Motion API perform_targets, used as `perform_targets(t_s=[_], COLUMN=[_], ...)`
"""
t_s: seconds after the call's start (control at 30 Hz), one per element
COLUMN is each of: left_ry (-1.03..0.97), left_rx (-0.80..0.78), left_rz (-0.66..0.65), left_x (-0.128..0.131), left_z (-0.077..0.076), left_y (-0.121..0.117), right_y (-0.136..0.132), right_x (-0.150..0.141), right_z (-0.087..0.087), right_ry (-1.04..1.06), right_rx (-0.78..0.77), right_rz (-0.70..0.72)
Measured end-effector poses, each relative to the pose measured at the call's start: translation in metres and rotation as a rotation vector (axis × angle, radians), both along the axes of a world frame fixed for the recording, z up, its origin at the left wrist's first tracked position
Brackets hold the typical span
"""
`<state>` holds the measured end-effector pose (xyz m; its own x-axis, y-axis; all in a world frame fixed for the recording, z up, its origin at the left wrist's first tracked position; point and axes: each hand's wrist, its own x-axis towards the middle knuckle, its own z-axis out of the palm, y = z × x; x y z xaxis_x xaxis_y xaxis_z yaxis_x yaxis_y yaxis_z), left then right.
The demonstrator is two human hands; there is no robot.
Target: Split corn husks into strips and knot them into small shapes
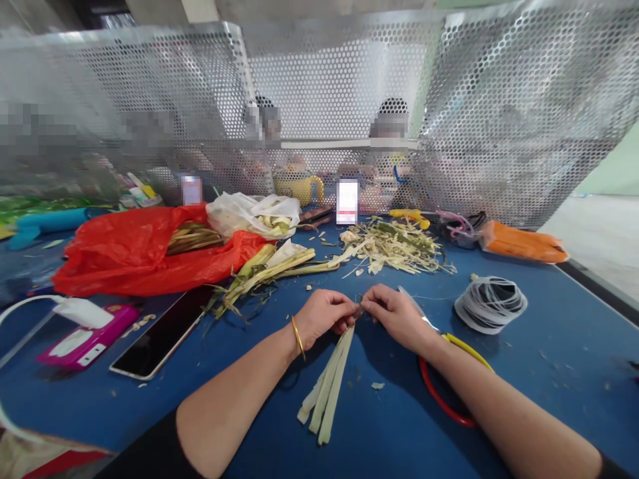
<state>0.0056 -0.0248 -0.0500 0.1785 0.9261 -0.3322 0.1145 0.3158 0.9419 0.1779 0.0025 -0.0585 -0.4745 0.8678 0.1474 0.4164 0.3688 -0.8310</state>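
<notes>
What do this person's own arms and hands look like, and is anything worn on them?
Both the left hand and right hand are gloveless, with bare forearms. A plain, thin, gold-coloured bangle circles the left wrist; none shows on the right. Black sleeves show at the picture's lower edge.

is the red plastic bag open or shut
Open: the red plastic bag has its edges parted, and brownish stalks show in the gap between its folds.

Perforated metal screen [329, 73] behind blue tabletop [564, 392]
</notes>
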Motion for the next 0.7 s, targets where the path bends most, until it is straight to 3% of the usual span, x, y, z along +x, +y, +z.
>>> perform_targets(t_s=[0.3,0.7], left_ry=[-0.008,-0.024], left_rx=[0.015,-0.02], left_rz=[0.089,0.095], left_x=[-0.0017,-0.0075], left_z=[-0.002,0.002], left_y=[0.0013,0.0031], right_y=[-0.006,-0.0095], right_x=[-0.0009,-0.0009], right_z=[0.0049,0.0092], right_ry=[-0.029,-0.058], right_rx=[0.122,0.092], right_rz=[0.076,0.173])
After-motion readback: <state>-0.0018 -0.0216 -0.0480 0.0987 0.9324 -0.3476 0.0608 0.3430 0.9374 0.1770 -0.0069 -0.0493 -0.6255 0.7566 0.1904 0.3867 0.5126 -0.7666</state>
